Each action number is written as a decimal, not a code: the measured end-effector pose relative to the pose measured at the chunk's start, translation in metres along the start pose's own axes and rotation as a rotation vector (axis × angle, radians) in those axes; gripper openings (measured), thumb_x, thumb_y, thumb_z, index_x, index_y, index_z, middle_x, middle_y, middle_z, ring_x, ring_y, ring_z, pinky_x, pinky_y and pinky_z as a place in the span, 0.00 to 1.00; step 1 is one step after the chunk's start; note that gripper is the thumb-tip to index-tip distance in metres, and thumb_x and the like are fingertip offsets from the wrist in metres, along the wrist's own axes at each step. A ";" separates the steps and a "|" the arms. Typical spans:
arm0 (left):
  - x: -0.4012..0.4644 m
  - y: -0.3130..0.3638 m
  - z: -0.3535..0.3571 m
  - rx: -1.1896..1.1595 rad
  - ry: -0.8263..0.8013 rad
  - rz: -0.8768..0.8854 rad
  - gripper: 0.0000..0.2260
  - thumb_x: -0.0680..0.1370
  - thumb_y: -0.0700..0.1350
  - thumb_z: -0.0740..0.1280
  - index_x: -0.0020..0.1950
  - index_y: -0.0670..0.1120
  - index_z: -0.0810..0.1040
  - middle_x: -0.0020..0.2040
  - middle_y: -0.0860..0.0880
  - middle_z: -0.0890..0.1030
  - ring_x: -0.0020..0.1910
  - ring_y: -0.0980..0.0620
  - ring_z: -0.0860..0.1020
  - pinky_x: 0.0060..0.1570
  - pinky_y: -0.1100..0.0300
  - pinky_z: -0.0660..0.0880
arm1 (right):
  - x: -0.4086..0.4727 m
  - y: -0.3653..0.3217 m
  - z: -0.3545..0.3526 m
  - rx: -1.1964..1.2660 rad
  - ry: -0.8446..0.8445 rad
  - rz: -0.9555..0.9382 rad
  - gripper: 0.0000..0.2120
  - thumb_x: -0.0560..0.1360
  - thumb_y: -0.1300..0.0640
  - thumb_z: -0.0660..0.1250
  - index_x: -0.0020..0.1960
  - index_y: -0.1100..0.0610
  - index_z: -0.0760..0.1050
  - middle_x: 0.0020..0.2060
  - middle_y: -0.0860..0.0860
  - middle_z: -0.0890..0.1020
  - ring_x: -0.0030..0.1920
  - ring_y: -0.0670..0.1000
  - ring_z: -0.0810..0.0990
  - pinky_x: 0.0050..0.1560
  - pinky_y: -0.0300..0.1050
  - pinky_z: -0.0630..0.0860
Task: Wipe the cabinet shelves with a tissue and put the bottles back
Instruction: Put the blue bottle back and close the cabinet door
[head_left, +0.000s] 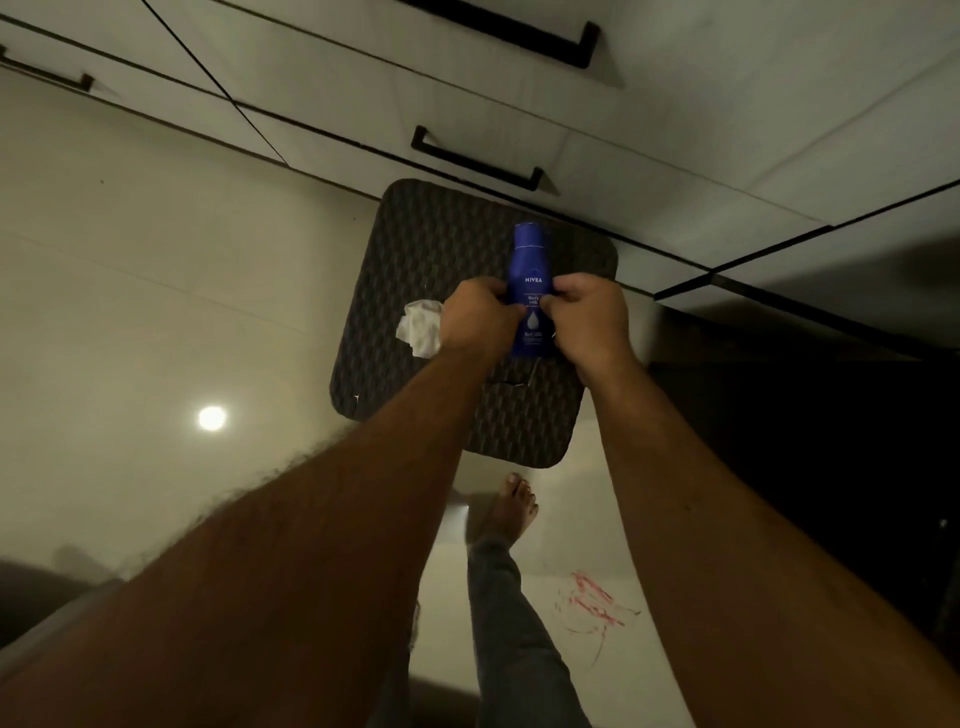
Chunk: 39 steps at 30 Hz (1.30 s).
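A blue Nivea body milk bottle (530, 270) is held in the air in front of me, above a dark woven floor mat (415, 249). My left hand (480, 317) grips the bottle's left side and also holds a crumpled white tissue (418, 328), which sticks out to the left of the hand. My right hand (592, 322) grips the bottle's right side, with its fingers curled onto the label. The bottle's cap points away from me. The lower part of the bottle is hidden between my hands.
White cabinet drawers with black handles (475, 161) run across the top of the view. An open dark cabinet space (810, 395) lies to the right. My bare foot (506, 512) stands on a glossy tiled floor with red scribbles (592, 605).
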<state>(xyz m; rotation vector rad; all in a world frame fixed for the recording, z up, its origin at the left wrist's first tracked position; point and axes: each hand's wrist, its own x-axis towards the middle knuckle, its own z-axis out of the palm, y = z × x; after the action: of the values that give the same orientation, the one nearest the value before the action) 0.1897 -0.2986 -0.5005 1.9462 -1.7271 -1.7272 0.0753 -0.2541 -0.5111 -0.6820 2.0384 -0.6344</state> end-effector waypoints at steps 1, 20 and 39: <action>-0.006 0.004 -0.002 -0.057 0.014 0.016 0.17 0.79 0.42 0.66 0.68 0.44 0.74 0.63 0.45 0.78 0.60 0.49 0.77 0.62 0.49 0.75 | -0.005 -0.004 -0.006 0.044 0.010 -0.020 0.13 0.78 0.60 0.66 0.62 0.55 0.77 0.55 0.52 0.82 0.54 0.50 0.80 0.59 0.54 0.78; -0.357 0.284 -0.205 -0.453 0.046 0.715 0.12 0.76 0.35 0.70 0.57 0.45 0.77 0.49 0.48 0.83 0.46 0.53 0.83 0.38 0.62 0.79 | -0.319 -0.313 -0.260 0.375 0.162 -0.665 0.10 0.75 0.59 0.70 0.55 0.52 0.75 0.49 0.50 0.83 0.49 0.49 0.83 0.40 0.44 0.78; -0.601 0.381 -0.177 -0.387 -0.100 1.226 0.15 0.75 0.39 0.72 0.62 0.44 0.76 0.55 0.46 0.82 0.53 0.49 0.82 0.44 0.58 0.80 | -0.571 -0.316 -0.403 0.401 0.632 -0.969 0.14 0.75 0.56 0.72 0.59 0.53 0.74 0.52 0.49 0.82 0.50 0.49 0.83 0.36 0.36 0.78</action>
<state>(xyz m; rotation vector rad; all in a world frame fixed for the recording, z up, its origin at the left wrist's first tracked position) 0.1894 -0.1325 0.2137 0.3886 -1.7593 -1.4242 0.0721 -0.0262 0.2214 -1.3384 1.9091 -1.9566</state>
